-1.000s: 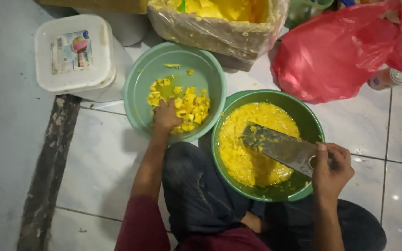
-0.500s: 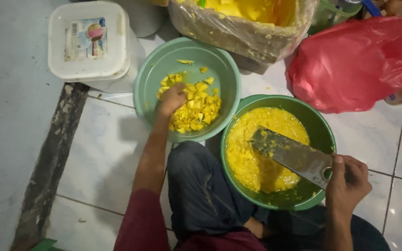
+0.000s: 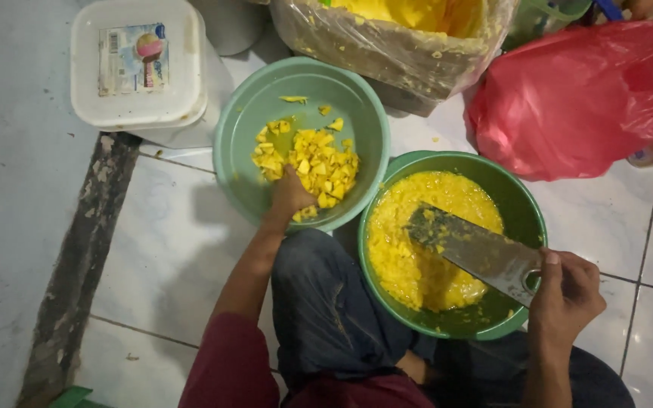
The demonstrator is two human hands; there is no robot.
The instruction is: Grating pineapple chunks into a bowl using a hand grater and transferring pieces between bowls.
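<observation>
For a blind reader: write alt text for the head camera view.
Seated on a tiled floor, a person's left hand reaches into a light green bowl of yellow chunks, while the right hand holds a cleaver over a dark green bowl of yellow mash.

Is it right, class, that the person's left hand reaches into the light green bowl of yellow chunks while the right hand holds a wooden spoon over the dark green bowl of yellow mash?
Not quite. The head view shows the right hand holding a broad metal cleaver, not a wooden spoon, over the dark green bowl of yellow mash. The left hand does reach into the light green bowl of yellow chunks.
</observation>
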